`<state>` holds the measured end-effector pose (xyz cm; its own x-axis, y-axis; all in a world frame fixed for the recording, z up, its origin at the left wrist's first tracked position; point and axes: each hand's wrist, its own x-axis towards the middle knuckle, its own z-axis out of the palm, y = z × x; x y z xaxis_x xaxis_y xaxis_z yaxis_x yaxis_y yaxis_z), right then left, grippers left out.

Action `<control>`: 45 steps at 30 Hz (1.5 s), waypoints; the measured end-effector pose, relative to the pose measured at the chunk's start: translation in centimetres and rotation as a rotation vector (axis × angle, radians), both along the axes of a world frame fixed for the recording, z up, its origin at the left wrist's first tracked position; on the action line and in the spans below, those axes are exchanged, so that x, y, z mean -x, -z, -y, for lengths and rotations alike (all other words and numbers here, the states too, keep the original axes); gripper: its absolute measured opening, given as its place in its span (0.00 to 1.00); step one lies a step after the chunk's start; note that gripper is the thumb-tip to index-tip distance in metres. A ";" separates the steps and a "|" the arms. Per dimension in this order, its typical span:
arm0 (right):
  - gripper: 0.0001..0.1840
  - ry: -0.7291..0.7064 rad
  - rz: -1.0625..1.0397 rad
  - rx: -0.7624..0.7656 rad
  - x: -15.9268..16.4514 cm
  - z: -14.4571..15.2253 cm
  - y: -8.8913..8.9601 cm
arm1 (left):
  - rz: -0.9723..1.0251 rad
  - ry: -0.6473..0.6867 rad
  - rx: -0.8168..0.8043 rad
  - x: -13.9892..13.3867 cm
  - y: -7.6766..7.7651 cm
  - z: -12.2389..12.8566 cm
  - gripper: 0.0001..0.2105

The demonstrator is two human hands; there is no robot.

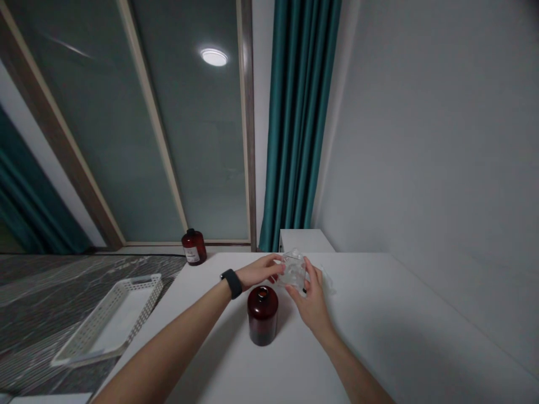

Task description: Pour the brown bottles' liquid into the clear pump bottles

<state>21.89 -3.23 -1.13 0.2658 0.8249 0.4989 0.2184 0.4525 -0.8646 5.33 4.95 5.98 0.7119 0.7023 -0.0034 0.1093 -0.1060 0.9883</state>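
Observation:
Between my two hands, above the white table, is a clear plastic bag [293, 269] with something I cannot make out inside. My right hand [311, 297] grips its right side between thumb and fingers. From the left, my left hand [265, 269] has its fingers at the bag's near left edge, with a dark watch on that wrist. Just in front of the hands stands a dark red-brown bottle [263, 317], upright, its neck uncapped. Neither hand touches this bottle. More clear plastic [329, 280] lies on the table behind my right hand.
A second red-brown bottle [194, 248], labelled and with a black top, stands at the table's far left corner. On the floor to the left lies a white perforated basket [110, 317]. A white cabinet [306, 240] stands beyond the table, whose white top [379, 325] meets the wall at right.

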 end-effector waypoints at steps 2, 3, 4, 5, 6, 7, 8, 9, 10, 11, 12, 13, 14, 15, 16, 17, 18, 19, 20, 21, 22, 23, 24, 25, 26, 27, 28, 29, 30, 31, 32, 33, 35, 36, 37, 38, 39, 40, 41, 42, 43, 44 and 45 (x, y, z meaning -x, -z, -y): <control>0.38 -0.046 0.057 -0.015 0.0 0.0 -0.3 | 0.036 -0.046 -0.022 0.5 0.1 0.2 0.23; 0.35 -0.071 0.082 -0.027 -0.1 0.0 -0.6 | 0.061 -0.067 -0.033 0.9 0.0 0.4 0.23; 0.32 -0.091 0.098 -0.040 -0.2 -0.1 -0.8 | 0.090 -0.088 -0.045 1.3 -0.1 0.6 0.23; 0.29 -0.106 0.106 -0.051 -0.2 -0.3 -1.1 | 0.117 -0.108 -0.056 1.7 -0.2 0.9 0.22; 0.26 -0.120 0.108 -0.056 -0.3 -0.4 -1.5 | 0.137 -0.130 -0.065 2.1 -0.4 1.1 0.22; 0.24 -0.136 0.106 -0.054 -0.2 -0.7 -1.8 | 0.149 -0.157 -0.074 2.5 -0.6 1.4 0.22; 0.22 -0.158 0.103 -0.047 -0.1 -1.0 -2.2 | 0.158 -0.192 -0.084 2.9 -0.7 1.7 0.22; 0.21 -0.186 0.099 -0.036 0.0 -1.3 -2.5 | 0.167 -0.230 -0.097 3.1 -0.8 2.0 0.23; 0.21 -0.215 0.093 -0.022 0.2 -1.6 -2.8 | 0.180 -0.271 -0.110 3.4 -0.8 2.2 0.23; 0.21 -0.244 0.085 -0.004 0.5 -1.9 -3.1 | 0.199 -0.314 -0.123 3.6 -0.7 2.5 0.24; 0.20 -0.272 0.073 0.014 0.8 -2.1 -3.3 | 0.224 -0.360 -0.133 3.7 -0.6 2.7 0.25; 0.20 -0.296 0.059 0.030 1.1 -2.2 -3.5 | 0.250 -0.405 -0.139 3.8 -0.4 2.8 0.25; 0.20 -0.317 0.043 0.043 1.5 -2.3 -3.6 | 0.273 -0.445 -0.139 3.9 -0.2 3.0 0.25; 0.20 -0.334 0.028 0.052 1.8 -2.3 -3.6 | 0.292 -0.476 -0.137 4.0 0.0 3.1 0.25; 0.20 -0.347 0.014 0.055 2.0 -2.3 -3.6 | 0.304 -0.497 -0.138 4.1 0.2 3.3 0.24; 0.20 -0.356 0.003 0.055 2.2 -2.3 -3.6 | 0.309 -0.509 -0.145 4.2 0.4 3.4 0.22; 0.21 -0.360 -0.005 0.052 2.4 -2.2 -3.6 | 0.309 -0.516 -0.159 4.3 0.5 3.6 0.21; 0.21 -0.363 -0.011 0.051 2.5 -2.1 -3.5 | 0.304 -0.518 -0.176 4.3 0.6 3.7 0.20; 0.21 -0.364 -0.017 0.049 2.5 -2.0 -3.5 | 0.298 -0.522 -0.195 4.4 0.8 3.9 0.19; 0.21 -0.363 -0.023 0.046 2.5 -1.9 -3.4 | 0.290 -0.526 -0.213 4.5 0.9 4.1 0.18; 0.22 -0.359 -0.029 0.044 2.5 -1.9 -3.4 | 0.285 -0.527 -0.229 4.5 1.0 4.3 0.18; 0.22 -0.349 -0.034 0.043 2.5 -1.9 -3.3 | 0.284 -0.523 -0.243 4.5 1.1 4.5 0.19; 0.22 -0.333 -0.039 0.042 2.4 -1.9 -3.1 | 0.289 -0.515 -0.257 4.5 1.2 4.7 0.19; 0.23 -0.314 -0.042 0.042 2.4 -1.9 -3.0 | 0.299 -0.507 -0.272 4.6 1.4 4.8 0.19; 0.23 -0.297 -0.046 0.042 2.4 -1.9 -2.8 | 0.312 -0.498 -0.287 4.6 1.6 5.0 0.20; 0.23 -0.283 -0.049 0.040 2.4 -1.9 -2.5 | 0.324 -0.490 -0.302 4.6 1.8 5.0 0.20; 0.24 -0.272 -0.054 0.034 2.5 -1.9 -2.3 | 0.331 -0.484 -0.318 4.6 2.0 5.1 0.20; 0.24 -0.264 -0.058 0.022 2.6 -1.8 -2.0 | 0.331 -0.481 -0.339 4.6 2.3 5.1 0.19; 0.23 -0.257 -0.065 0.007 2.7 -1.7 -1.8 | 0.324 -0.482 -0.367 4.6 2.5 5.2 0.19; 0.23 -0.251 -0.071 -0.008 2.8 -1.6 -1.6 | 0.309 -0.488 -0.403 4.7 2.7 5.2 0.18; 0.23 -0.247 -0.076 -0.020 2.9 -1.5 -1.4 | 0.290 -0.495 -0.444 4.7 2.9 5.3 0.18; 0.23 -0.248 -0.080 -0.026 3.1 -1.3 -1.4 | 0.269 -0.502 -0.486 4.8 3.0 5.4 0.18; 0.23 -0.262 -0.080 -0.023 3.2 -0.9 -1.4 | 0.232 -0.510 -0.559 4.9 3.1 5.6 0.19; 0.23 -0.267 -0.075 -0.021 3.3 -0.7 -1.5 | 0.218 -0.510 -0.586 5.0 3.2 5.7 0.19; 0.23 -0.264 -0.065 -0.021 3.3 -0.5 -1.6 | 0.207 -0.509 -0.608 5.0 3.2 5.9 0.20; 0.23 -0.253 -0.048 -0.024 3.3 -0.3 -1.6 | 0.199 -0.511 -0.627 5.1 3.2 6.0 0.20; 0.23 -0.237 -0.027 -0.028 3.3 -0.2 -1.7 | 0.193 -0.514 -0.643 5.1 3.2 6.1 0.21; 0.22 -0.216 -0.003 -0.033 3.3 -0.1 -1.7 | 0.190 -0.516 -0.658 5.1 3.2 6.2 0.22; 0.22 -0.198 0.019 -0.037 3.3 0.0 -1.7 | 0.190 -0.519 -0.672 5.1 3.2 6.4 0.22; 0.22 -0.185 0.033 -0.038 3.4 0.2 -1.8 | 0.191 -0.520 -0.686 5.0 3.3 6.5 0.23; 0.22 -0.181 0.035 -0.038 3.4 0.3 -1.8 | 0.191 -0.521 -0.702 5.0 3.3 6.6 0.23; 0.23 -0.184 0.025 -0.037 3.5 0.4 -1.8 | 0.190 -0.522 -0.718 5.0 3.3 6.7 0.23; 0.24 -0.190 0.007 -0.033 3.7 0.5 -1.8 | 0.185 -0.524 -0.733 5.0 3.3 6.8 0.24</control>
<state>18.23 -3.69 0.66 0.1030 0.8429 0.5282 0.1324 0.5147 -0.8471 0.35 -1.82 2.63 0.2469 0.7168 0.6521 0.1666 -0.6943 0.7002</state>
